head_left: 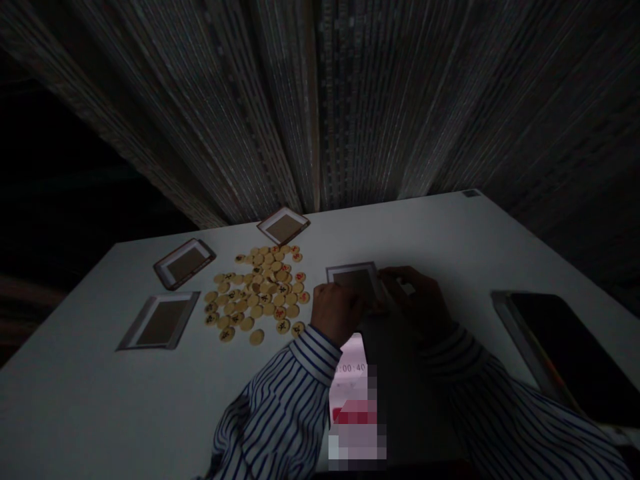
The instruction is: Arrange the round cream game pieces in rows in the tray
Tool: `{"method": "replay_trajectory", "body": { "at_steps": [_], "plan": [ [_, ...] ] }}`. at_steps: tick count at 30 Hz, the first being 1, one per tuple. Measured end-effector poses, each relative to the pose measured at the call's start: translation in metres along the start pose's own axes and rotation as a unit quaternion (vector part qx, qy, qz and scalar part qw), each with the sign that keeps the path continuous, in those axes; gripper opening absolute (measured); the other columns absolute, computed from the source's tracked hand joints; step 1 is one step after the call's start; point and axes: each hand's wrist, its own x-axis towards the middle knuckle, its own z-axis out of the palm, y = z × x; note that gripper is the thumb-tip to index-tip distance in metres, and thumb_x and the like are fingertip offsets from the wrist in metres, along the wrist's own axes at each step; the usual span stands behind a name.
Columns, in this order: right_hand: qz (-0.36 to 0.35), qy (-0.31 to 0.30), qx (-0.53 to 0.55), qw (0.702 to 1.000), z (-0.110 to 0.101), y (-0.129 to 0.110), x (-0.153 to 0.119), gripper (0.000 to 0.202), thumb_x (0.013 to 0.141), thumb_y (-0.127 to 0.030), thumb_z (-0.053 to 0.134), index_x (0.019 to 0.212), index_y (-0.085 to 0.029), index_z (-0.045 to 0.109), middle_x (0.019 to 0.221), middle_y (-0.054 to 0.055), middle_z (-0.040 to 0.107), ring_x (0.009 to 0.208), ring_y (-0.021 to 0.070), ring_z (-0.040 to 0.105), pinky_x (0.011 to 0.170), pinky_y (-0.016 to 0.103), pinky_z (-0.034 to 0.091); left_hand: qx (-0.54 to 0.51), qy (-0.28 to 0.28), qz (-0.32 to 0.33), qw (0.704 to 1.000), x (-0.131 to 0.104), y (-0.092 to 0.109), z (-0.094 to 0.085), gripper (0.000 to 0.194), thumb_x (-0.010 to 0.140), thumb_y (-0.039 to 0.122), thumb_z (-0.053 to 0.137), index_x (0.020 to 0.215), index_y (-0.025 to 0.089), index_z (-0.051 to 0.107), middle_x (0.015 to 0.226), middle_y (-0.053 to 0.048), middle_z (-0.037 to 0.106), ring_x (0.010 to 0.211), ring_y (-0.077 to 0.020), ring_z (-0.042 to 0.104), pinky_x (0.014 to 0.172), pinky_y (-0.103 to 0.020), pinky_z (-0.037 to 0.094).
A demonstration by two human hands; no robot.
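Observation:
A shallow open box with a pale rim and brown bottom lies on the table before me, partly covered by my hands. My left hand is closed at its front left side, with the fingertips hidden. At its right edge, my right hand pinches the side with bent fingers. Left of my hands spreads a loose pile of round wooden Chinese chess pieces; some show red or black characters, others are blank side up. Below my hands lies a lit phone with a timer on its screen, partly behind my left sleeve.
Three similar shallow boxes stand around the pieces: one at the back, one at the left, one at the front left. A dark tablet-like slab lies at right. A ribbed curtain hangs behind the white table. The light is dim.

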Motion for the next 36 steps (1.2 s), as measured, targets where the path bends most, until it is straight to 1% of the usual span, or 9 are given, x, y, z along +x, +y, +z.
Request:
{"method": "replay_trajectory", "body": {
  "at_steps": [4,12,17,24,27,30,36],
  "plan": [
    [-0.003,-0.001,0.002,1.000,0.0005,0.0008,-0.0001,0.019,0.082,-0.032,0.049,0.084,-0.020,0.064,0.077,0.005,0.068,0.067,0.0149,0.061,0.057,0.028,0.050,-0.003,0.001,-0.002,1.000,-0.0006,-0.0003,0.0006,0.022,0.081,0.027,0.051,0.071,0.024,0.070,0.067,-0.002,0.067,0.073,-0.0202,0.058,0.073,-0.037,0.036],
    [-0.008,-0.004,-0.003,1.000,-0.0007,-0.0007,0.0008,0.017,0.081,-0.028,0.050,0.083,-0.019,0.064,0.077,0.005,0.069,0.067,0.0145,0.061,0.060,0.028,0.050,0.026,-0.017,0.002,1.000,-0.0005,-0.0022,0.0015,0.021,0.082,0.027,0.050,0.074,0.025,0.070,0.075,-0.002,0.069,0.079,-0.0221,0.058,0.077,-0.041,0.035],
    [-0.008,-0.001,-0.001,1.000,-0.0001,-0.0008,0.0010,0.018,0.081,-0.029,0.049,0.083,-0.019,0.064,0.076,0.005,0.069,0.066,0.0143,0.061,0.059,0.028,0.050,0.037,-0.031,0.011,0.999,0.0003,-0.0032,0.0019,0.018,0.082,0.024,0.052,0.078,0.027,0.070,0.079,-0.002,0.068,0.083,-0.0223,0.057,0.079,-0.041,0.033],
    [-0.009,0.001,-0.001,1.000,0.0002,-0.0007,0.0017,0.017,0.080,-0.028,0.050,0.081,-0.018,0.064,0.075,0.005,0.069,0.066,0.0138,0.061,0.056,0.027,0.049,0.046,-0.086,0.011,0.995,0.0023,-0.0036,-0.0002,0.019,0.084,0.028,0.050,0.083,0.029,0.069,0.083,0.000,0.066,0.086,-0.0200,0.055,0.083,-0.042,0.030],
    [-0.008,0.001,0.001,1.000,-0.0004,-0.0014,0.0013,0.017,0.080,-0.027,0.050,0.082,-0.018,0.065,0.076,0.005,0.069,0.066,0.0135,0.061,0.055,0.026,0.049,0.042,-0.088,0.013,0.995,0.0022,-0.0036,-0.0007,0.021,0.085,0.029,0.048,0.084,0.029,0.069,0.084,0.000,0.066,0.086,-0.0195,0.055,0.084,-0.042,0.029],
    [-0.007,0.004,-0.001,1.000,-0.0003,-0.0013,0.0007,0.016,0.080,-0.026,0.051,0.083,-0.019,0.065,0.076,0.005,0.069,0.066,0.0135,0.061,0.055,0.026,0.048,0.041,-0.085,0.015,0.995,0.0018,-0.0037,-0.0005,0.020,0.085,0.028,0.049,0.080,0.027,0.069,0.081,0.000,0.066,0.085,-0.0195,0.055,0.084,-0.042,0.029],
    [-0.018,0.008,-0.009,1.000,0.0004,-0.0002,0.0015,0.016,0.080,-0.026,0.051,0.082,-0.018,0.064,0.075,0.005,0.069,0.065,0.0136,0.061,0.056,0.026,0.049,0.038,-0.091,0.022,0.995,0.0019,-0.0025,-0.0020,0.022,0.086,0.027,0.047,0.083,0.027,0.069,0.081,-0.001,0.065,0.086,-0.0200,0.055,0.085,-0.043,0.029]
  ]
}}
